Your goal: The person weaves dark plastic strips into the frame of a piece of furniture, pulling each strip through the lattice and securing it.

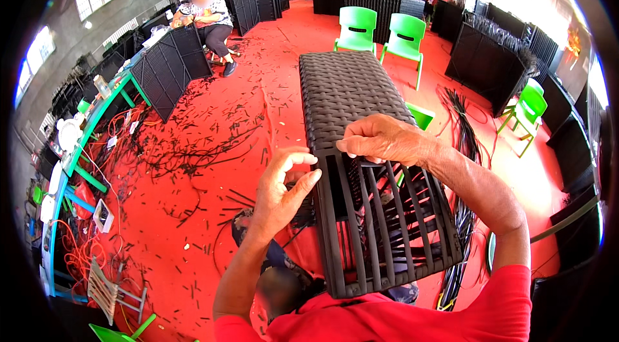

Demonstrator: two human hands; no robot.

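Note:
A long dark-brown wicker piece (pixel 345 94) stretches away in front of me, on or over my lap. Its far part is tightly woven. Toward me, bare lengthwise strips (pixel 387 219) run over the frame with gaps between them. My right hand (pixel 380 140) is closed at the edge of the weave, fingers curled under; whatever it pinches is hidden. By the left edge of the piece, my left hand (pixel 284 190) has thumb and forefinger apart, with nothing visible between them. Its fingertips are close to the frame's side rail.
Green chairs (pixel 356 27) stand beyond the piece, another chair (pixel 530 108) at right. A bundle of dark strips (pixel 461 142) lies on the red floor at right; cut scraps litter the left. A blue-green bench (pixel 97 124) lines the left, and a person (pixel 209 23) sits behind dark panels.

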